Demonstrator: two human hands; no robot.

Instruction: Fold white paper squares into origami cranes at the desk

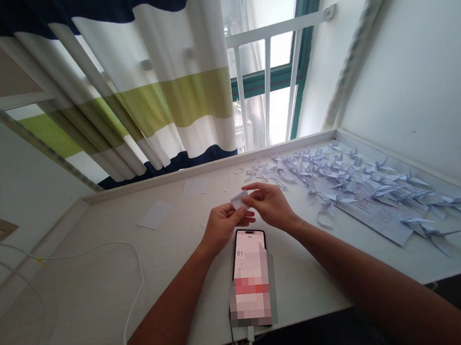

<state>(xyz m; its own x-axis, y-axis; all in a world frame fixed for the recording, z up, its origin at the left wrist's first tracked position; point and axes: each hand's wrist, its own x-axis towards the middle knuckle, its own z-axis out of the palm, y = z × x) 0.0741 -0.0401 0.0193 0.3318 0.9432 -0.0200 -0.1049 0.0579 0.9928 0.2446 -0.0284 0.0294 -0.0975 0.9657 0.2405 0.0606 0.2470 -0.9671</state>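
A small folded piece of white paper (pixel 238 199) is held up just above the desk, beyond the top of a phone. My left hand (pixel 223 223) pinches its lower edge between thumb and fingers. On the paper's right side, my right hand (pixel 271 204) grips it with thumb and index finger, the other fingers partly hidden. Below both hands lies the phone (pixel 249 266), screen up, its lower part blurred out. To the right, many folded paper cranes (pixel 326 167) are heaped on the desk.
Two flat paper sheets (pixel 154 214) lie on the desk (pixel 99 230) at the left. A printed sheet (pixel 377 216) sits partly under the cranes. A white cable (pixel 140 270) curves across the left side. A striped curtain (pixel 169 97) and a white railing (pixel 275 31) stand behind.
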